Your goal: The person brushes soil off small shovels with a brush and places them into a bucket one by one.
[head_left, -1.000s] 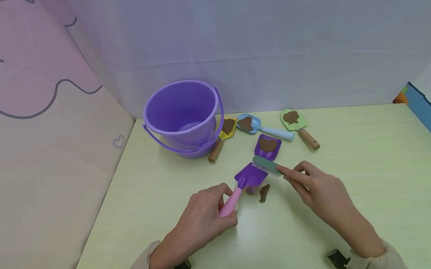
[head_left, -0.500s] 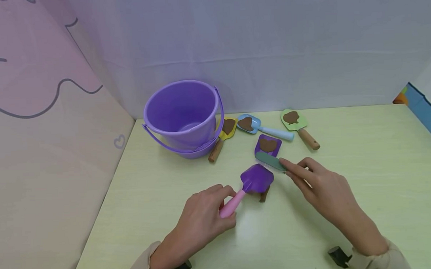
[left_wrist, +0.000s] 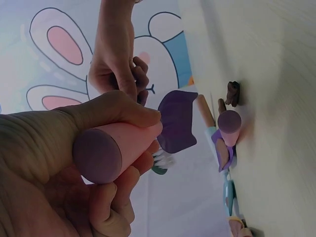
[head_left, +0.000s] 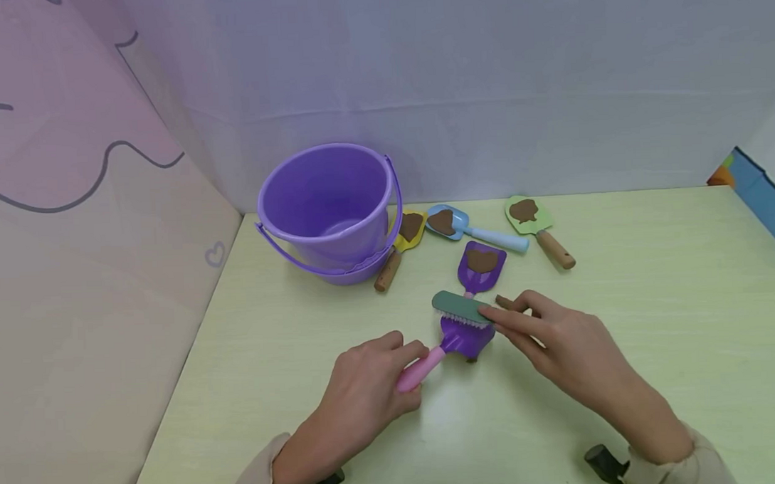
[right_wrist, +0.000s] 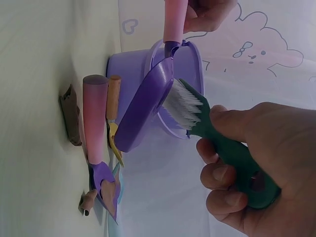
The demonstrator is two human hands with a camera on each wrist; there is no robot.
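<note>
My left hand (head_left: 367, 385) grips the pink handle of a purple toy shovel (head_left: 471, 342), holding it raised over the table. My right hand (head_left: 567, 346) pinches a green brush (head_left: 457, 307), its white bristles (right_wrist: 182, 106) against the shovel's blade in the right wrist view. Beneath lies a second purple shovel (head_left: 468, 280) with a brown patch (head_left: 482, 261) on its blade; its pink handle (right_wrist: 95, 118) shows in the right wrist view. Beside that handle lie two curled brown pieces, one larger piece (right_wrist: 71, 116) and one smaller piece (right_wrist: 87, 202).
A purple bucket (head_left: 337, 254) stands at the back left against the fabric backdrop (head_left: 485, 89). Along the back lie a yellow shovel (head_left: 388, 272), a light blue shovel (head_left: 499, 239) and a light green shovel (head_left: 556, 250), each with a brown patch on its blade.
The brush has moved left and toward me, onto the held shovel's blade, after being farther off it. The blade has tilted and shifted slightly right. The things on the table stay put.
</note>
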